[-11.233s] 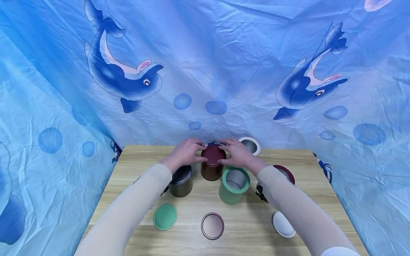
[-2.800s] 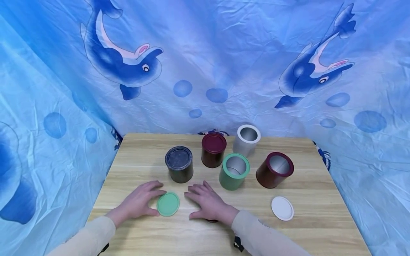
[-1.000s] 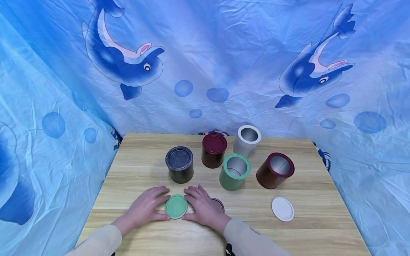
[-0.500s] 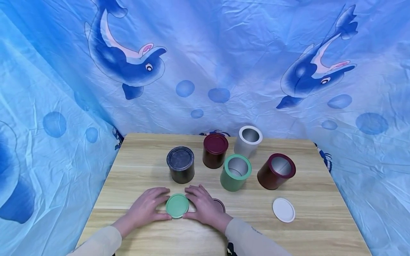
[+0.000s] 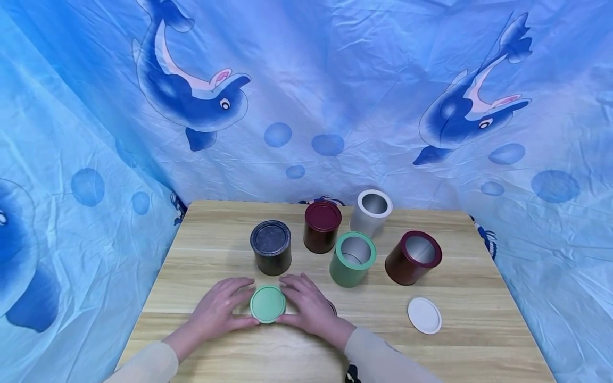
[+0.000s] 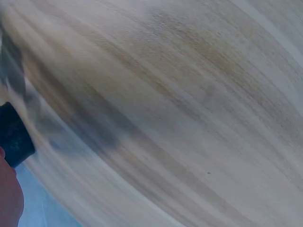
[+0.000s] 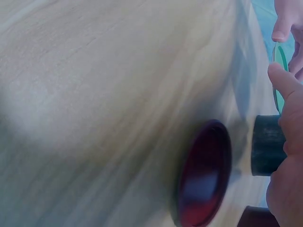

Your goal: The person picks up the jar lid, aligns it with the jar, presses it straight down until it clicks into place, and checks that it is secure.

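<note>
Both hands hold a round mint-green tin lid (image 5: 267, 304) between them at the near middle of the pale wooden desk (image 5: 479, 276). The left hand (image 5: 217, 311) curls its fingers round the lid's left edge, and the right hand (image 5: 308, 308) does likewise on the right. A dark red lid (image 7: 204, 172) lies flat just beside the right hand. Behind the lid stands a lidded black tin (image 5: 271, 247), with an open green tin (image 5: 353, 259) to its right.
</note>
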A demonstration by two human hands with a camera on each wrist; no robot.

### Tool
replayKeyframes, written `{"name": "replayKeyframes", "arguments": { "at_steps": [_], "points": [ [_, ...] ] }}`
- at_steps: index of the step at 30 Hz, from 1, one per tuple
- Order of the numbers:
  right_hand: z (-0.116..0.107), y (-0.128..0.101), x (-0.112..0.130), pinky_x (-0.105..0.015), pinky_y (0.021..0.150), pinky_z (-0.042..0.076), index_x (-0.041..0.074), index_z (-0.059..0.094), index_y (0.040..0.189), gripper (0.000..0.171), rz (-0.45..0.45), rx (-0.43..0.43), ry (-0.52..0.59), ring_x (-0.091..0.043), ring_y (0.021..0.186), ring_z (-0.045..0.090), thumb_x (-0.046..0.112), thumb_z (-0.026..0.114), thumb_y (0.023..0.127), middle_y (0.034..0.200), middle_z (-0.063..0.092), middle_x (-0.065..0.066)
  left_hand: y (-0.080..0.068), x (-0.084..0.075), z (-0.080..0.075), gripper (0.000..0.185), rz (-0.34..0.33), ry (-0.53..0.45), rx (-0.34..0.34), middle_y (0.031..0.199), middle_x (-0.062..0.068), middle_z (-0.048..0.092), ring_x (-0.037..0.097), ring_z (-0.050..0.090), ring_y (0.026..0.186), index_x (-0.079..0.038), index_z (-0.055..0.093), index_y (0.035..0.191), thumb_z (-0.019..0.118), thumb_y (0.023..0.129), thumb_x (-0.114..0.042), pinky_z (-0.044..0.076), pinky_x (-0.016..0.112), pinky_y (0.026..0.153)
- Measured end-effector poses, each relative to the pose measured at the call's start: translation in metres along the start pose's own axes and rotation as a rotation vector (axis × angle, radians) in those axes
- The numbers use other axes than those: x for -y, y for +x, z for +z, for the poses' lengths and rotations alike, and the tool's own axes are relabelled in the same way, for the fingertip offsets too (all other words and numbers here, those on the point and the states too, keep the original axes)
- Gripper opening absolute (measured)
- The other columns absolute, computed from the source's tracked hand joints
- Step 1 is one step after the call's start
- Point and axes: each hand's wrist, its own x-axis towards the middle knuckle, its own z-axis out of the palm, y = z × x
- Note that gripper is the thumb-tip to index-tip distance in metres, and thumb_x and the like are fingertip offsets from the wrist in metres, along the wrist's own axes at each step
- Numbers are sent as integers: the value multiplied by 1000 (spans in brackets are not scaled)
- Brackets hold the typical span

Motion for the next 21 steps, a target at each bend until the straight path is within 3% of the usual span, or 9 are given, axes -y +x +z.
{"name": "replayKeyframes", "arguments": {
  "at_steps": [5,12,18,21],
  "points": [
    [-15,0,2,-55,124,38,6,72,134,70,-26,-41,33,-27,145,52,50,90,83,155,58,-6,6,-5,-9,74,37,4,-80,132,12,72,34,70,117,-8,81,119,83,77,-69,59,56,97],
    [-36,3,4,-54,124,38,6,72,134,70,-65,-105,41,-26,148,50,48,92,81,158,55,-6,17,-11,-24,78,52,24,-141,132,12,73,33,70,116,-8,80,121,67,89,-77,59,56,96],
    [-48,6,3,-56,123,39,6,73,132,70,-109,-151,18,-27,146,52,46,94,79,157,56,-8,27,-13,-36,75,90,9,-190,134,13,72,35,70,117,-8,79,124,77,82,-70,58,57,98],
    [-55,8,3,-54,125,37,6,73,131,70,-119,-166,7,-27,146,52,46,95,79,157,56,-8,33,-14,-41,73,108,14,-202,135,15,71,36,70,117,-7,79,123,76,85,-70,58,58,98]
  ]
}}
